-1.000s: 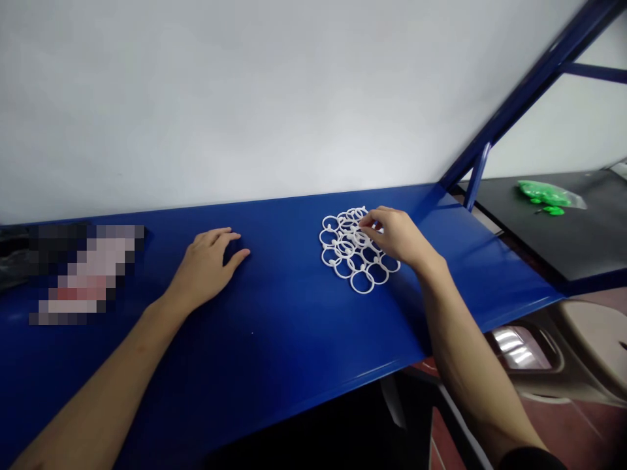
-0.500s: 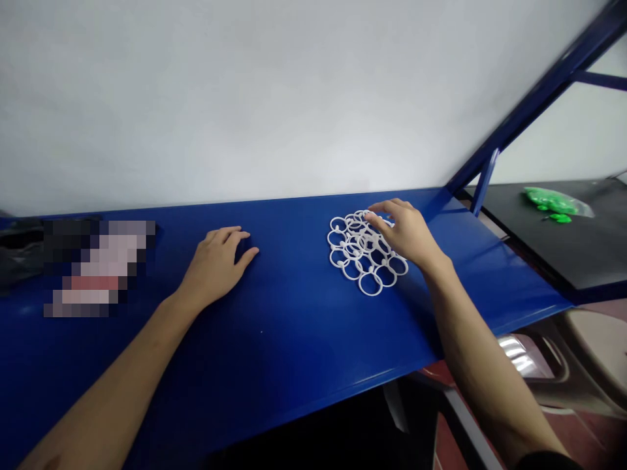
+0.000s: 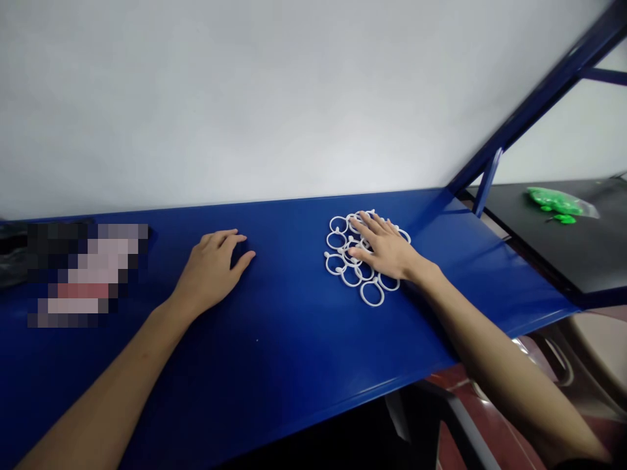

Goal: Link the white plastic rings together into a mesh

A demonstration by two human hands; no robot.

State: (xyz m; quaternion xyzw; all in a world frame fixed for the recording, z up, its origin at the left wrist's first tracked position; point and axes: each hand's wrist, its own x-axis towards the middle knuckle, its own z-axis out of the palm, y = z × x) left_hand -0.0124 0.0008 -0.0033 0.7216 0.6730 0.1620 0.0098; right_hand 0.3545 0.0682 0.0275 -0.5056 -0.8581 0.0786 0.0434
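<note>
Several white rings (image 3: pixel 372 294), each with a small knob, lie overlapping in a loose cluster on the blue table (image 3: pixel 294 307). Over the cluster, my right hand (image 3: pixel 385 248) is spread palm down, its fingers apart and resting on the rings. It covers part of them. My left hand (image 3: pixel 213 264) rests on the table to the left, with nothing in it, thumb held away from the slightly curled fingers.
A blurred-out flat item (image 3: pixel 98 274) and a black bag (image 3: pixel 17 254) lie at the left. Blue metal bars (image 3: pixel 490 179) rise at the right. Beyond, a bag of green pieces (image 3: pixel 558 202) sits on a black table (image 3: pixel 602 254). A chair (image 3: pixel 597 352) stands below.
My right hand has come down and flattened over the rings, its fingers spreading. Some rings have shifted slightly under it. My left hand stays in about the same place.
</note>
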